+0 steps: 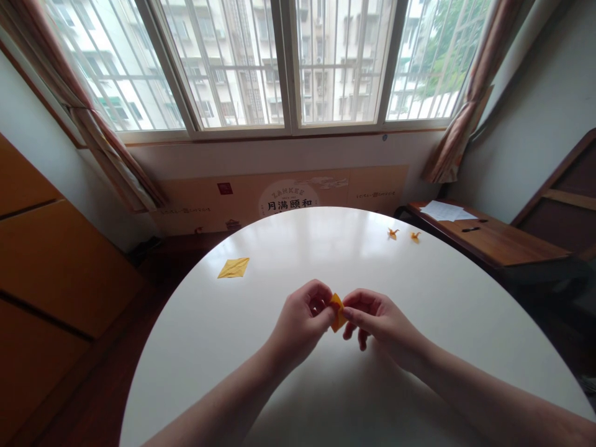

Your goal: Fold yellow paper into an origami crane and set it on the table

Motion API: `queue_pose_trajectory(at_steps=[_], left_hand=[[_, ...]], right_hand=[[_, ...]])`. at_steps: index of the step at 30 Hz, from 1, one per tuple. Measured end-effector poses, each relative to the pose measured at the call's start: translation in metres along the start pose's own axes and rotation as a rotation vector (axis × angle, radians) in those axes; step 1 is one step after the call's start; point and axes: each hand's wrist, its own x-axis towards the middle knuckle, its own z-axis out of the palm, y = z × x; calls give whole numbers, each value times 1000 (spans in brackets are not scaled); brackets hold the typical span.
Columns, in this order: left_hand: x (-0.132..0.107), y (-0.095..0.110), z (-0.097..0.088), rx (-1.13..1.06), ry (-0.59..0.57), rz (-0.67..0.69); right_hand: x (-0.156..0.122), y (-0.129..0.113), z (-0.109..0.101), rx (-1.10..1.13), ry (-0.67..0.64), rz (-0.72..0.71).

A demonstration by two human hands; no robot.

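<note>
Over the middle of a round white table [261, 372], my left hand [300, 320] and my right hand [377, 323] meet around a small folded piece of orange paper [337, 311]. Both hands pinch it between thumb and fingertips, a little above the tabletop. A flat yellow paper square [233, 267] lies on the table to the far left of my hands. Two small folded orange paper cranes [403, 234] stand near the table's far right edge.
A brown wooden side table [503, 239] with white paper sheets [447, 211] and a dark pen stands at the right. Wooden cabinets line the left wall. A barred window with curtains fills the far wall above a printed cardboard panel.
</note>
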Motion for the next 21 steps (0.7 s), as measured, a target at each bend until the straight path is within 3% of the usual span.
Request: queue_pose_trajectory(at_steps=[6,11,17,21], left_hand=[[-1,4,0,-129,-41,-20],[1,11,-1,-351,-51,-146],[1,7,1,-373,-113,-149],[2,5,2,-385,-95,-149]], right_hand=[[-1,-1,0,5,34,18],[0,0,-1,35,74,-5],[-1,-2,-3,22,76,-61],[-1,-1,-3,6,75,-66]])
